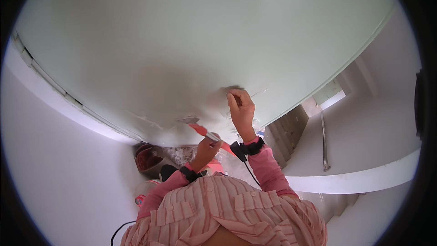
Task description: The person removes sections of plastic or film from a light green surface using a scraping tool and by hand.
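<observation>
A large pale greenish panel (pixel 218 41) fills the view before me. My left hand (pixel 206 149), low and left of centre, grips a narrow red-and-silver tool (pixel 211 136). Beyond the tool's upper red end, a flat grey piece (pixel 188 119) shows against the panel; whether the two are joined is unclear. My right hand (pixel 241 109) is raised to the right, close to the panel, with thumb and fingertips pinched together. Anything between those fingertips is too small to tell. A thin clear strip (pixel 260 92) and scuffed marks show on the panel near my hands.
Below the panel lie crumpled clear plastic (pixel 182 153) and a dark container with a red inside (pixel 148 159). Stairs (pixel 286 133) go down at the right, beside a white curved ledge (pixel 355 179) and a metal rod (pixel 324 143). A white wall (pixel 68 157) stands at the left.
</observation>
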`<move>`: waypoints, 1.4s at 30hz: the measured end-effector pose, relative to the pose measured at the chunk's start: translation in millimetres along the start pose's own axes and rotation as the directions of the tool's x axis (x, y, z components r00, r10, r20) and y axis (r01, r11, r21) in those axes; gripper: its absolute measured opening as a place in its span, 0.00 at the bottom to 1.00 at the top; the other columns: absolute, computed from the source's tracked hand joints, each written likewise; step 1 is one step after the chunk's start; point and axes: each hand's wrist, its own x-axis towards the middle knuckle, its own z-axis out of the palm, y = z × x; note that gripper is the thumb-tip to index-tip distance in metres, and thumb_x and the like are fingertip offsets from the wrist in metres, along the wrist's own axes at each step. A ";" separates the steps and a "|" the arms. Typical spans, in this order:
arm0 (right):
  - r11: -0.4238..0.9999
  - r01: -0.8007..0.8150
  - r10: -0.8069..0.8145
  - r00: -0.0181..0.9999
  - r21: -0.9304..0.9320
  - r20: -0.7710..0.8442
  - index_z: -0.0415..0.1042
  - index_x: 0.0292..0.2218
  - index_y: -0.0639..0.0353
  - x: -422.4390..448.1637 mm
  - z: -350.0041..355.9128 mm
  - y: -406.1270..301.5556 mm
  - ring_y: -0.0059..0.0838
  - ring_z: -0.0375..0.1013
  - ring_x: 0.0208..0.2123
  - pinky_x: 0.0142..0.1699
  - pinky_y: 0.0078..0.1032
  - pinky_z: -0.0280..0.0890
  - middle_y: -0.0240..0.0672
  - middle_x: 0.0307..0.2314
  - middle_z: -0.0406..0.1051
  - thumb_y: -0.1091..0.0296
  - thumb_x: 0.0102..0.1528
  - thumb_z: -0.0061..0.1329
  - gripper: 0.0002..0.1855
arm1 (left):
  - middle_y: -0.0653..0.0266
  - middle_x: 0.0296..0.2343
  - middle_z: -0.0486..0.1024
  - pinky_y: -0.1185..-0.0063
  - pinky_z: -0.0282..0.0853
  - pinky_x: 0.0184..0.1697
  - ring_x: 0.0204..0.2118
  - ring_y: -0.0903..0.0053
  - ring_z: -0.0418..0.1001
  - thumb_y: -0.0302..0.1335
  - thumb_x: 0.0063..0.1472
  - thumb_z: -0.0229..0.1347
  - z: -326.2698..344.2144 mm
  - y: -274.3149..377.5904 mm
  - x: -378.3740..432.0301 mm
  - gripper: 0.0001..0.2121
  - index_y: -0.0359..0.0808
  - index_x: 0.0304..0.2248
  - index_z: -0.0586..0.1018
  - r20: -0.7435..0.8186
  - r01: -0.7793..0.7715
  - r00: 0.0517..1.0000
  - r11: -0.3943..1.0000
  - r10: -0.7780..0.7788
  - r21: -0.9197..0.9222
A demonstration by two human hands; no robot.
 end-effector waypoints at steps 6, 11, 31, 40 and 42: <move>0.997 -0.027 0.003 0.949 -0.071 -0.316 0.71 0.28 0.62 5.7 29.2 -14.3 0.18 0.68 0.20 0.26 0.17 0.63 0.32 0.21 0.70 0.75 0.48 0.55 0.06 | 0.69 0.16 0.70 0.84 0.62 0.20 0.16 0.86 0.67 0.29 0.56 0.56 -30.6 10.2 -23.5 0.09 0.31 0.30 0.72 -0.137 0.223 0.958 0.954 -0.253 -0.203; 0.999 -0.031 0.032 0.907 0.009 -0.421 0.70 0.27 0.62 11.3 41.8 -19.5 0.17 0.67 0.19 0.26 0.17 0.63 0.31 0.21 0.71 0.72 0.49 0.56 0.07 | 0.69 0.15 0.69 0.84 0.61 0.20 0.16 0.86 0.66 0.28 0.56 0.56 -45.6 17.6 -37.5 0.08 0.31 0.28 0.73 -0.176 0.182 0.961 0.965 -0.216 -0.187; 0.995 -0.079 0.038 0.844 -0.054 -0.535 0.69 0.29 0.67 11.7 51.1 -21.7 0.15 0.67 0.18 0.24 0.15 0.63 0.30 0.18 0.68 0.69 0.55 0.48 0.09 | 0.68 0.18 0.70 0.86 0.62 0.20 0.17 0.86 0.66 0.26 0.56 0.55 -76.8 8.9 -57.4 0.07 0.30 0.31 0.72 -0.128 0.168 0.971 0.959 -0.201 -0.229; 0.932 -0.121 0.267 0.867 0.343 -0.421 0.67 0.28 0.65 9.5 44.4 -43.8 0.16 0.67 0.19 0.26 0.14 0.63 0.28 0.19 0.68 0.71 0.55 0.45 0.07 | 0.70 0.16 0.69 0.86 0.59 0.19 0.17 0.88 0.65 0.28 0.57 0.56 -79.3 16.3 -59.6 0.08 0.31 0.29 0.73 -0.163 0.164 0.964 0.952 -0.210 -0.257; 0.903 -0.088 0.281 0.863 0.421 -0.421 0.66 0.28 0.65 6.6 38.8 -41.4 0.16 0.67 0.20 0.26 0.14 0.63 0.28 0.20 0.68 0.72 0.55 0.44 0.06 | 0.70 0.16 0.69 0.86 0.59 0.19 0.17 0.87 0.65 0.28 0.57 0.56 -80.2 16.7 -60.3 0.08 0.31 0.29 0.73 -0.168 0.159 0.963 0.950 -0.209 -0.270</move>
